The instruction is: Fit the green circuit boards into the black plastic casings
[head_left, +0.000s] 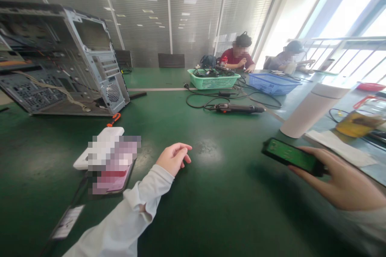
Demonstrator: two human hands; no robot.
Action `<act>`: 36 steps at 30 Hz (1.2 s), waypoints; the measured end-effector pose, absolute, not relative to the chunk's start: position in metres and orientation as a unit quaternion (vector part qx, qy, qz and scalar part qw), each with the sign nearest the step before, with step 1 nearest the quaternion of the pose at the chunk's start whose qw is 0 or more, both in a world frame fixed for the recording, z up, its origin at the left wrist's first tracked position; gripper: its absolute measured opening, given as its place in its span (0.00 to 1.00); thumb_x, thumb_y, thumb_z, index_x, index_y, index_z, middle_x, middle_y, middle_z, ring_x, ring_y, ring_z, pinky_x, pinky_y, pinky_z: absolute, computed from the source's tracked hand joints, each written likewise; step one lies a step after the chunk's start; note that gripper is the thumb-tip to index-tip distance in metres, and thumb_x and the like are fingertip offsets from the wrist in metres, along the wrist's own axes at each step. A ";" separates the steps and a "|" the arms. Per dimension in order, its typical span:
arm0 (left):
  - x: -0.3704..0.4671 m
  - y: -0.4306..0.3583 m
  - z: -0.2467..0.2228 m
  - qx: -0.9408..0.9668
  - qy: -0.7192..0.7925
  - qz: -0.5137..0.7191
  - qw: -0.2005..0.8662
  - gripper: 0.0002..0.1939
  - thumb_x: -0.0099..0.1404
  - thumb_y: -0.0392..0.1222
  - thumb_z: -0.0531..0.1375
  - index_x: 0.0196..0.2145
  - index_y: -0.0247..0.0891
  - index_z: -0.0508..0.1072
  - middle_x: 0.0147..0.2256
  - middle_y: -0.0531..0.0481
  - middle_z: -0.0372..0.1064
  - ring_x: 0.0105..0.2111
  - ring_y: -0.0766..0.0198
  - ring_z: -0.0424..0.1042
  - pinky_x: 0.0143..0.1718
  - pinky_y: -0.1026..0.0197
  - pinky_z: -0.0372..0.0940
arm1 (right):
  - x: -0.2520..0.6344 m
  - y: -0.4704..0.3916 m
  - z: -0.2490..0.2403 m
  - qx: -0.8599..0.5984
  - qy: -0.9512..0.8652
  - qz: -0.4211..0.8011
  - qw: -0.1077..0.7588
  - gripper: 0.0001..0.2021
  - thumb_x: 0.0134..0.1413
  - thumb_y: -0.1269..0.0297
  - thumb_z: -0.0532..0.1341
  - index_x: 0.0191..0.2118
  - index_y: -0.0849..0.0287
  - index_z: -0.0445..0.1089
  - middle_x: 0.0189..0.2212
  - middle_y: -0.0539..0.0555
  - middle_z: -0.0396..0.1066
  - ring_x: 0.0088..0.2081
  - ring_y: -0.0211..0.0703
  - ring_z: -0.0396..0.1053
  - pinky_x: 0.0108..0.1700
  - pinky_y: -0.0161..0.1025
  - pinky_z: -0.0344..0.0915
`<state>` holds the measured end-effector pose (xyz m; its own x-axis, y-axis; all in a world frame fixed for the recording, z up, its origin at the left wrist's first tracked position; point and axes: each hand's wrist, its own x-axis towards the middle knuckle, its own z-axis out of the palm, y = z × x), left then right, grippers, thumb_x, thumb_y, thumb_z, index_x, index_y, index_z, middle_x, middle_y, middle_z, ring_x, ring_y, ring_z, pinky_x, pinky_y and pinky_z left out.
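My right hand [343, 178] holds a black block with a green circuit board face [291, 153], thumb on one long side and fingers on the other. It is held above the table at the right. Near the middle of the green table [211, 209], my left hand [175, 156] rests with fingers loosely bent and apart, nothing in it. Left of that hand lie a phone [122, 174], partly blurred out, and a white rounded device [104, 144]. A pale cylinder [312, 110] stands just beyond my right hand.
An opened computer case [119, 92] stands at the left. Behind, a green basket [214, 82] holds cables, beside a blue basket [274, 84]. A corded electric screwdriver [238, 108] lies before them. Two people [238, 54] sit at the far side. White tissue [343, 148] lies at the right.
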<state>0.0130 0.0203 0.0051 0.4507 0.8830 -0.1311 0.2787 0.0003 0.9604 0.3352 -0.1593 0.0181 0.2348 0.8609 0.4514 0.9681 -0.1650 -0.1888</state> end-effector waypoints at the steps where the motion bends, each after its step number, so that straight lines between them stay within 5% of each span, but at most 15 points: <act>1: 0.013 0.020 0.005 0.647 0.447 0.277 0.552 0.15 0.55 0.45 0.51 0.35 0.33 0.69 0.21 0.53 0.65 0.16 0.72 0.59 0.16 0.69 0.53 | 0.320 -0.145 0.019 -0.728 -0.646 -0.093 0.210 0.22 0.50 0.47 0.56 0.47 0.55 0.59 0.41 0.57 0.63 0.34 0.47 0.66 0.31 0.41 0.65; 11: 0.008 0.025 0.006 0.628 0.466 0.377 0.496 0.18 0.57 0.48 0.48 0.34 0.35 0.72 0.30 0.48 0.66 0.27 0.66 0.64 0.20 0.68 0.57 | 0.173 -0.062 0.027 -0.586 -0.764 0.058 0.264 0.20 0.46 0.71 0.61 0.47 0.54 0.58 0.44 0.51 0.59 0.37 0.41 0.63 0.40 0.38 0.64; 19: 0.008 0.020 0.015 0.634 0.447 0.381 0.503 0.17 0.58 0.48 0.48 0.32 0.34 0.71 0.33 0.46 0.70 0.32 0.60 0.67 0.27 0.63 0.61 | 0.180 -0.047 0.004 -0.560 -0.697 0.202 0.399 0.18 0.46 0.66 0.61 0.45 0.58 0.59 0.41 0.53 0.60 0.40 0.42 0.62 0.36 0.34 0.64; 24: 0.007 0.011 0.020 0.741 0.366 0.391 0.405 0.25 0.57 0.47 0.53 0.52 0.37 0.59 0.46 0.43 0.63 0.44 0.58 0.63 0.43 0.57 0.59 | 0.187 -0.043 0.001 -0.552 -0.630 0.287 0.465 0.21 0.45 0.61 0.62 0.46 0.60 0.58 0.39 0.54 0.61 0.37 0.42 0.63 0.30 0.32 0.66; 27: 0.004 0.009 0.020 0.812 0.323 0.364 0.321 0.28 0.56 0.45 0.56 0.54 0.41 0.57 0.50 0.43 0.60 0.47 0.56 0.60 0.46 0.57 0.57 | 0.189 -0.042 0.004 -0.548 -0.587 0.349 0.483 0.25 0.43 0.60 0.63 0.47 0.60 0.56 0.40 0.55 0.60 0.32 0.39 0.64 0.23 0.29 0.65; 32: 0.006 0.012 0.014 0.786 0.370 0.326 0.374 0.17 0.58 0.49 0.53 0.42 0.39 0.67 0.36 0.48 0.68 0.35 0.62 0.67 0.35 0.62 0.61 | 0.193 -0.042 0.012 -0.528 -0.459 0.498 0.512 0.27 0.44 0.55 0.63 0.48 0.59 0.53 0.30 0.52 0.62 0.22 0.35 0.65 0.17 0.25 0.62; 36: 0.012 0.012 0.013 0.703 0.394 0.315 0.501 0.16 0.54 0.54 0.55 0.30 0.37 0.66 0.21 0.55 0.63 0.21 0.68 0.63 0.23 0.66 0.59 | 0.193 -0.041 0.020 -0.542 -0.355 0.608 0.459 0.18 0.49 0.57 0.58 0.43 0.58 0.53 0.19 0.48 0.60 0.17 0.36 0.63 0.14 0.25 0.58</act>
